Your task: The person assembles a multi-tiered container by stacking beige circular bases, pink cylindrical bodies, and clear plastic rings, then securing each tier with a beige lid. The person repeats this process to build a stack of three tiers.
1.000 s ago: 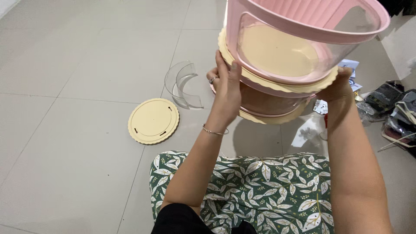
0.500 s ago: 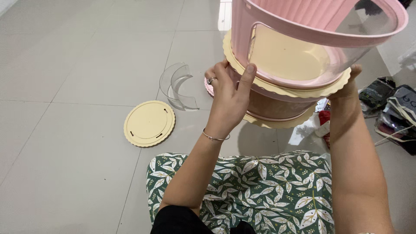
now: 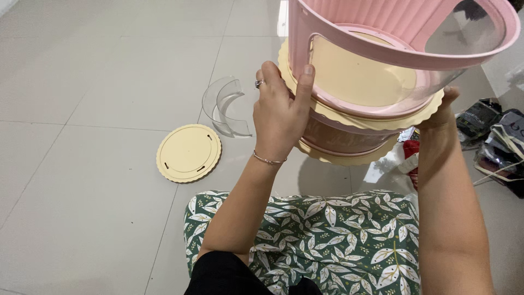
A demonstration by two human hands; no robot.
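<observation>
Above the tiled floor (image 3: 109, 82), both hands gripped the pink tier (image 3: 393, 49): left hand (image 3: 278, 112) wrapped on its cream base, right hand (image 3: 445, 106) cupping the far edge.

Stacked container tiers between two hands, above the floor.
Upper tier (image 3: 382, 60) sits on lower tier (image 3: 344, 136); left of them, loose lid (image 3: 189, 152) lies before curved panels (image 3: 225, 106).
</observation>
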